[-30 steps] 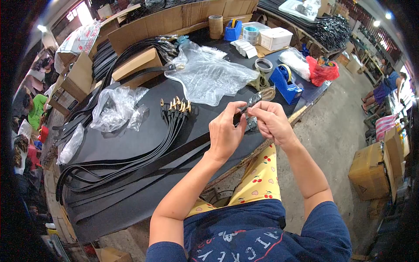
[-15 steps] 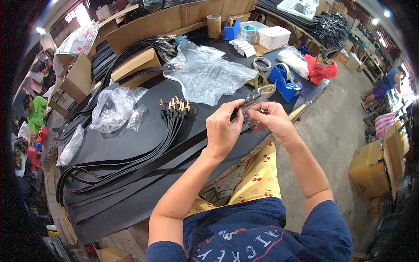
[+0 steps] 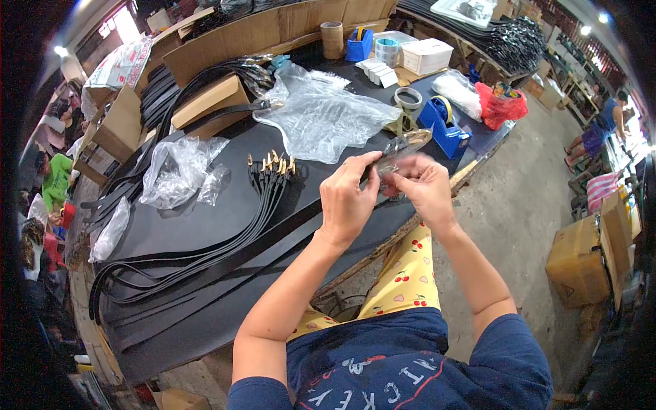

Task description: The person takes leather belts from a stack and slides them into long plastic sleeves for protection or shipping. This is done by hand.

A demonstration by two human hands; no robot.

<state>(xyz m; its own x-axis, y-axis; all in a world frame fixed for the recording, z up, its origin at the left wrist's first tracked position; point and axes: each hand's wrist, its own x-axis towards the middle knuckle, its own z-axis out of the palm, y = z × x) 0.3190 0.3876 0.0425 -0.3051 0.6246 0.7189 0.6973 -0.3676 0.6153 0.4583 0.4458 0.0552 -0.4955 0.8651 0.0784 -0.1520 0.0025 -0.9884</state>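
Since a sec ago both hands have lifted slightly & the right hand (image 3: 425, 186) has blurred, so the wrapping looks mid-way. Left hand (image 3: 348, 198) fingers pinch the black belt (image 3: 273, 236) end, right fingers clamped on the crinkly clear plastic sleeve (image 3: 403, 147), just above the table (image 3: 205, 328) edge. Belt: flat, matte strap w/ the rest trailing across the dark tabletop

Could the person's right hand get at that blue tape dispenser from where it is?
Probably yes. The right hand sits just below the blue tape dispenser, and only bare table edge shows between them. But it pinches a clear plastic sleeve together with the left hand.
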